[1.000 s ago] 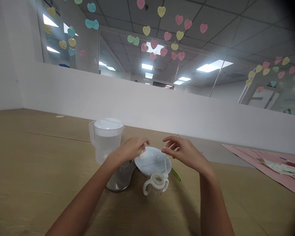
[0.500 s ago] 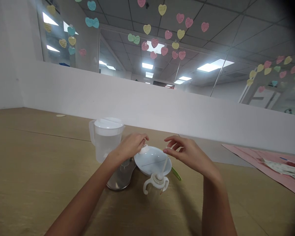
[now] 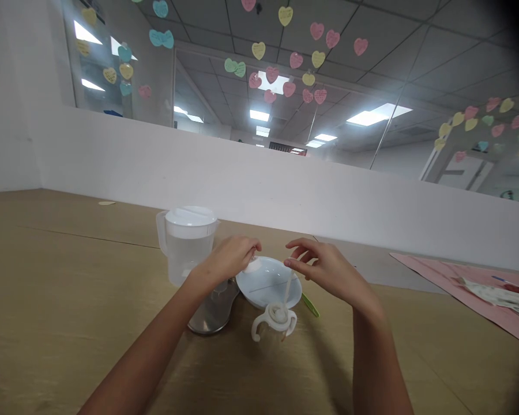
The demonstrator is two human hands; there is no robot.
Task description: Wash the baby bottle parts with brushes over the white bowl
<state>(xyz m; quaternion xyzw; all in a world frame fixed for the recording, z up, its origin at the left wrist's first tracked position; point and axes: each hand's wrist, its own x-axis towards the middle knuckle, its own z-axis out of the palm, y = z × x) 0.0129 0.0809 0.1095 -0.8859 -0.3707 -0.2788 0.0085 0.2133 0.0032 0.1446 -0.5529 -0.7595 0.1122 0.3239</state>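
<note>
My left hand (image 3: 227,260) is closed over a small white cap-like piece (image 3: 253,266) at the left rim of a white plate (image 3: 266,285). My right hand (image 3: 322,266) pinches the top of a thin clear straw (image 3: 288,288) that runs down into the neck of a clear bottle with two white handles (image 3: 274,323), standing in front of the plate. A metal container (image 3: 213,311) sits under my left wrist.
A clear pitcher with a white lid (image 3: 185,242) stands behind my left hand. A green utensil (image 3: 310,305) lies by the plate's right side. A pink cloth with items (image 3: 480,288) lies at the right. A white partition wall (image 3: 285,190) borders the wooden table (image 3: 69,276).
My right hand has lowered the straw so that its end sits in the bottle's neck. My left hand has stayed on the white piece by the plate.
</note>
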